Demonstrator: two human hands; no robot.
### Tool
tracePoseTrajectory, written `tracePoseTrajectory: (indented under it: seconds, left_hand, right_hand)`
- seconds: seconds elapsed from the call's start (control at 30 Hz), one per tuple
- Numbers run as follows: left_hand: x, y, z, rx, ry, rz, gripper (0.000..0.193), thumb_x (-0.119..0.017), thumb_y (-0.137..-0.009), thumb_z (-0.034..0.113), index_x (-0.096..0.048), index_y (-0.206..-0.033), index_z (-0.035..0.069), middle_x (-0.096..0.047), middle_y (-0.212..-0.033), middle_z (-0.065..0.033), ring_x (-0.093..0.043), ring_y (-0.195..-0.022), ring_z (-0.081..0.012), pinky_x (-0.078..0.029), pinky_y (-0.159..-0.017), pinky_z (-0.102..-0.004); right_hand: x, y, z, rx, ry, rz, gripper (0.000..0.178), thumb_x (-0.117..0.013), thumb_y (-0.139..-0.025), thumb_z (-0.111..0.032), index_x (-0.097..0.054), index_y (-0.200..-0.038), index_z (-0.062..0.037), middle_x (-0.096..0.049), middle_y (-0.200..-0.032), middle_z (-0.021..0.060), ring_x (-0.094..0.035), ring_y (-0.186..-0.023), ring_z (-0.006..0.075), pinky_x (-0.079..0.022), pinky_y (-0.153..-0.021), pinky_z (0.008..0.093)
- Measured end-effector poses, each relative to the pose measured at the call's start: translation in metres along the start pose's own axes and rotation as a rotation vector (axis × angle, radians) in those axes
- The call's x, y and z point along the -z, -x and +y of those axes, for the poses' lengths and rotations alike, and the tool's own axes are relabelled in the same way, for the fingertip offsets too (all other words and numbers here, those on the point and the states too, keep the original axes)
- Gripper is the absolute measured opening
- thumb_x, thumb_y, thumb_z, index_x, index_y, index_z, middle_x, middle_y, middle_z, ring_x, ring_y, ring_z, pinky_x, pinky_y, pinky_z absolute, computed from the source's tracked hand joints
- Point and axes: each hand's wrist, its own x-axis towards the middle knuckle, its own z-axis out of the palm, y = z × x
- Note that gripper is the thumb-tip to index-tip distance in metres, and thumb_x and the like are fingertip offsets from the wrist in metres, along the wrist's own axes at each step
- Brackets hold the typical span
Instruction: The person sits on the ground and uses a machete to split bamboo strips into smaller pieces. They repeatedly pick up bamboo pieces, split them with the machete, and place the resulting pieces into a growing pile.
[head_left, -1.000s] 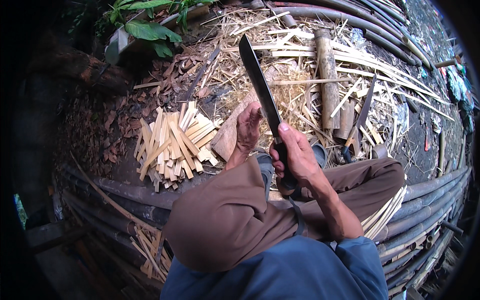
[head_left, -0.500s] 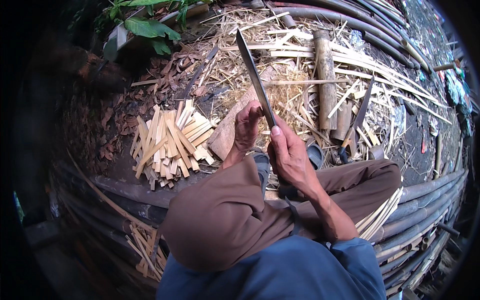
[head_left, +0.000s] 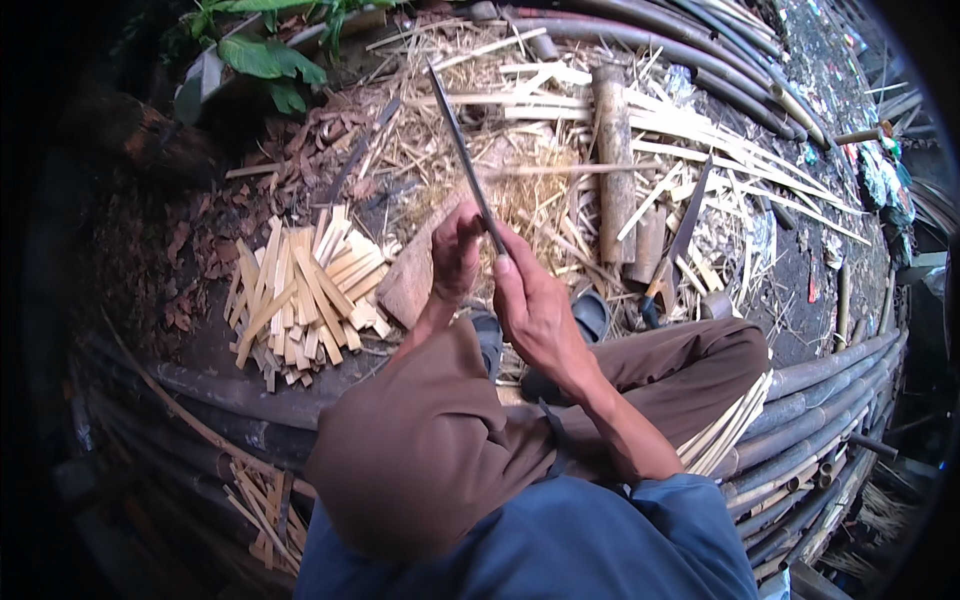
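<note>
My right hand [head_left: 538,312] is closed around the grip of a long machete [head_left: 459,143], thumb along the base of the blade. The blade slants up and away to the left, its tip over the straw-like shavings. My left hand [head_left: 455,258] is beside the lower blade, fingers loosely bent and apart, seeming to touch its side; the blade hides part of the fingertips. Below the blade lies a tan wooden block [head_left: 408,287]. Left of it is a pile of short split bamboo slats [head_left: 300,290].
A second blade [head_left: 364,150] lies near dry leaves. At right are an upright-lying bamboo log [head_left: 612,150], a blade with a dark and orange handle [head_left: 690,222], and long pale strips [head_left: 740,147]. Stacked bamboo poles [head_left: 815,400] flank my seat. Green leaves [head_left: 262,58] hang far left.
The whole view has shifted, so things sit slightly further left. The machete stays in my right hand at nearly the same slant, and my left hand remains beside the blade.
</note>
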Motion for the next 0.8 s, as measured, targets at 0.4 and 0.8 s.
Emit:
tracePoseTrajectory:
  seconds: [0.4, 0.8]
  left_hand:
    - [0.029, 0.019, 0.017, 0.006, -0.327, 0.394, 0.053, -0.032, -0.107, 0.046, -0.048, -0.081, 0.003, -0.048, -0.074, -0.0056, -0.042, -0.070, -0.0168, -0.035, -0.065, -0.0339]
    - [0.030, 0.023, 0.076, 0.107, -0.862, 0.199, 0.053, -0.026, -0.108, 0.035, -0.056, -0.084, -0.002, -0.055, -0.068, -0.0154, -0.053, -0.061, -0.0276, -0.042, -0.059, -0.0394]
  right_hand:
    - [-0.024, -0.028, 0.042, 0.138, 0.135, 0.107, 0.025, -0.055, -0.100, -0.027, -0.056, -0.105, -0.0020, -0.059, -0.063, 0.0259, -0.064, -0.065, 0.0469, -0.047, -0.056, 0.0515]
    - [-0.070, -0.055, 0.158, -0.102, 0.266, 0.044, 0.037, -0.050, -0.102, -0.036, -0.057, -0.092, -0.0005, -0.059, -0.065, 0.0276, -0.062, -0.068, 0.0478, -0.046, -0.060, 0.0538]
